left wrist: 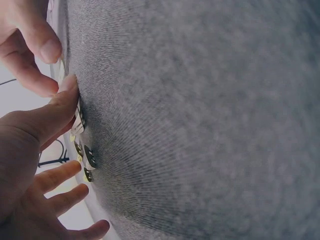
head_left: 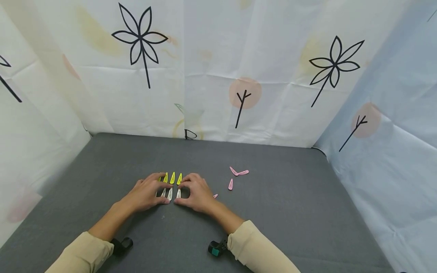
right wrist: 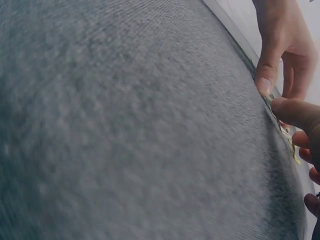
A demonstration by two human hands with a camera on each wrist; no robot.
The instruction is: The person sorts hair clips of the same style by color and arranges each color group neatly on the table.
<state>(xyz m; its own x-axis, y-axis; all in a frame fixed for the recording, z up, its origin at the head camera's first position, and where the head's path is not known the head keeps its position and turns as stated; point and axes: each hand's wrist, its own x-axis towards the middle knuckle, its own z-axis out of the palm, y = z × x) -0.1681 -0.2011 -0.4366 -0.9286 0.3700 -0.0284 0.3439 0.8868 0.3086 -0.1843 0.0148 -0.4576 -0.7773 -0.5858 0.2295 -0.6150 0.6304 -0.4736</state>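
Note:
Two rows of hair clips lie on the grey cloth between my hands. Yellow hair clips (head_left: 172, 178) form the far row, white hair clips (head_left: 163, 192) the near one. My left hand (head_left: 149, 192) has thumb and index finger at the two ends of a white hair clip (head_left: 170, 194); its other fingers spread over the row's left part and hide some clips. My right hand (head_left: 197, 193) pinches the rightmost white hair clip (head_left: 178, 193) end to end. In the left wrist view, the right thumb and finger hold a pale clip (left wrist: 61, 71) beside my left thumb.
Pink hair clips (head_left: 230, 184) lie scattered right of my right hand, one partly hidden behind it (head_left: 215, 196). The grey cloth (head_left: 290, 212) covers the table. Patterned white curtains (head_left: 211, 57) enclose the back and sides.

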